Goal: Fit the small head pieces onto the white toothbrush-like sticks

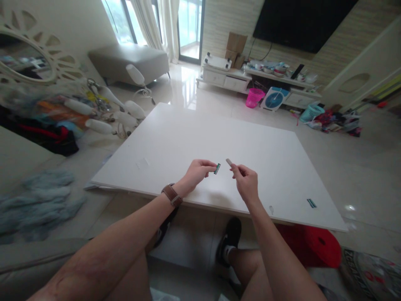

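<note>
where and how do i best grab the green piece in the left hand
Likely by its exposed right edge, coming from the right: the left hand pinches the slim, tilted green piece at its left side. The right hand holds a grey piece, so that hand may need freeing first.

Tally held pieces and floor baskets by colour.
Green piece, in the left hand: 1
Greyish piece, in the right hand: 1
Pink basket: 1
Teal basket: 1
Total: 4
</note>
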`<action>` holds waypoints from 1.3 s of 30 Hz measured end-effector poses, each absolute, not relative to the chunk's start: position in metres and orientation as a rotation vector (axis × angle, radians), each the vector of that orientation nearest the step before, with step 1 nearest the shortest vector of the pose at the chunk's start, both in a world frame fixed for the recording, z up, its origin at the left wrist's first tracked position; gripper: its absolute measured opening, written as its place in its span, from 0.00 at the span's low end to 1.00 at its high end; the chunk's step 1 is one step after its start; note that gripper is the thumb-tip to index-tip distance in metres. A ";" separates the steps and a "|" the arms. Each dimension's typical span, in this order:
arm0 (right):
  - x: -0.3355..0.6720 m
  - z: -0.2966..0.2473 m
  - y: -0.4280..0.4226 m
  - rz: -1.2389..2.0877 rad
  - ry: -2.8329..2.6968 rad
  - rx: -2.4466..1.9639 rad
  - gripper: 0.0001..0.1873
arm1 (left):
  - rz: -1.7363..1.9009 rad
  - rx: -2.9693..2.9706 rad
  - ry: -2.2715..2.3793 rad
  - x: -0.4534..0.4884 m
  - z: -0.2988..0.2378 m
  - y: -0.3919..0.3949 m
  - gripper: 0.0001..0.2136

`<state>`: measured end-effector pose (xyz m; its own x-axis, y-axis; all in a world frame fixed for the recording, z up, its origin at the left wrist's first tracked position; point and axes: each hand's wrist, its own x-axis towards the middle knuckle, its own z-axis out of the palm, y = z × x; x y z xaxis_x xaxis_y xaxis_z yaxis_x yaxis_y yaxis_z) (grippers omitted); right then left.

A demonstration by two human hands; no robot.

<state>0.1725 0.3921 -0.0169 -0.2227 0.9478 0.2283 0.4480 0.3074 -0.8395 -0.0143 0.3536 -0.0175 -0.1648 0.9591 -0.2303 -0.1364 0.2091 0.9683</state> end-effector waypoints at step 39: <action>0.171 -0.018 0.391 0.862 -1.853 -1.221 0.25 | 1.214 0.823 1.324 -0.013 -0.016 0.353 0.09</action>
<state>0.1712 0.3907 -0.0180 -0.2705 0.9381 0.2164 0.4388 0.3201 -0.8396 -0.0129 0.3532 -0.0157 -0.1525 0.9538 -0.2588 -0.1755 0.2316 0.9569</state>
